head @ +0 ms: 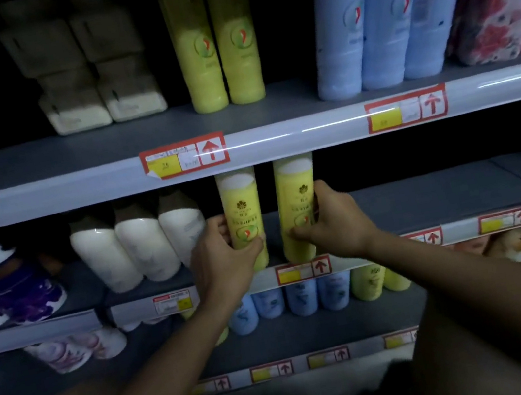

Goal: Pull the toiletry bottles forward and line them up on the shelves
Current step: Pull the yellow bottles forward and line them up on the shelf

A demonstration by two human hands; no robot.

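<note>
On the middle shelf (pixel 427 202), near its front edge, each hand grips a yellow bottle: left hand (pixel 224 256) curled round the left bottle (pixel 241 207), right hand (pixel 332 219) round the right bottle (pixel 294 198), both upright, slightly apart.

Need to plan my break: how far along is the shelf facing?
Middle shelf in hand: left hand and right hand each grip a tall yellow bottle at the front edge. Still set back: yellow pair on the top shelf, three white bottles, blue bottles on the lower shelf.
</note>
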